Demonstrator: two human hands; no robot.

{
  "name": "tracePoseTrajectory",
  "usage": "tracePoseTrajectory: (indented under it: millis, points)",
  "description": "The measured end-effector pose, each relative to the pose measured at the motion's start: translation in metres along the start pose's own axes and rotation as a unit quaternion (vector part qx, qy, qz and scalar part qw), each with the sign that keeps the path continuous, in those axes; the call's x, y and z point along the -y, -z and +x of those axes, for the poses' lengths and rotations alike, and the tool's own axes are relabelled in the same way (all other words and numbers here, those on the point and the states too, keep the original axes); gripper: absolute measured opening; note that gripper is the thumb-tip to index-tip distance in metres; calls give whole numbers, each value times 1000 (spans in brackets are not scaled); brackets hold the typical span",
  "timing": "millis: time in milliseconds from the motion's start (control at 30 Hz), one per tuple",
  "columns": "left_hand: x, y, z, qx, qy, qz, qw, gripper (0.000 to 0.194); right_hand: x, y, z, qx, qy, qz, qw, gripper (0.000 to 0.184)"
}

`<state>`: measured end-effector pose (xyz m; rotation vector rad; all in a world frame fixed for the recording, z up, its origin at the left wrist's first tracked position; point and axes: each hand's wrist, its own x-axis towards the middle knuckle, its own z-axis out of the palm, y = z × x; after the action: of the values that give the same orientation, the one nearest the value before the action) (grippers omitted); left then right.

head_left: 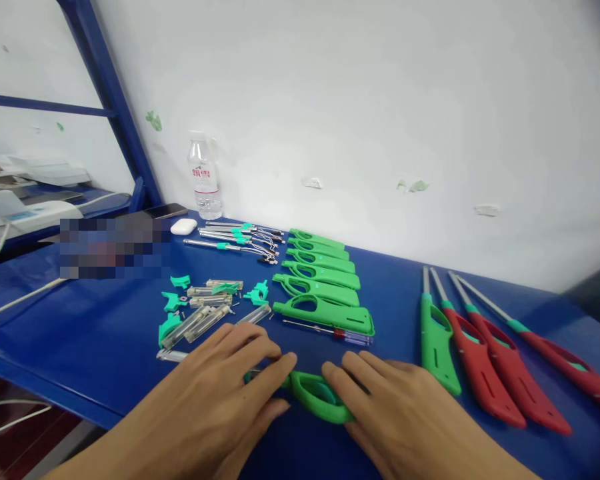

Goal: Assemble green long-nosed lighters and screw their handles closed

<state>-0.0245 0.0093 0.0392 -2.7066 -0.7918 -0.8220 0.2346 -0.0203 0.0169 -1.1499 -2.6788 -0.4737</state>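
Observation:
A green lighter handle shell lies on the blue table near its front edge, between my two hands. My left hand lies palm down with its fingers pressed on the shell's left end. My right hand lies palm down too, fingers closed over the shell's right end. Just beyond my hands lies a small screwdriver with a red and clear handle.
A row of several green handle shells lies behind the screwdriver. Clear gas tubes and small green parts sit left of it, metal rods further back. Assembled green and red long lighters lie at right. A water bottle stands by the wall.

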Motion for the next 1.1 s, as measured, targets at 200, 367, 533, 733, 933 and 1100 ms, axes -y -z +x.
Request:
tracePoseTrajectory:
  millis: [200,367,533,733,933,1100]
  points:
    - [10,-3,-12,38,23,64,997,34,-3,1,-2,-1,0,-3,1000,40]
    - [37,-1,-23,105,18,83,991,40,-7,2,1,14,-1,-1,1000,38]
    - [33,1,-17,133,-11,49,990,41,-5,0,2,12,1,11,1000,37]
    - [5,-8,-10,114,-11,28,993,28,-2,3,-2,-26,5,24,999,29]
    - [5,-7,-3,95,-26,29,995,31,-5,5,-1,-1,11,39,999,22]
    - [4,-1,-2,75,-53,30,995,34,-3,8,-5,-22,-15,76,997,15]
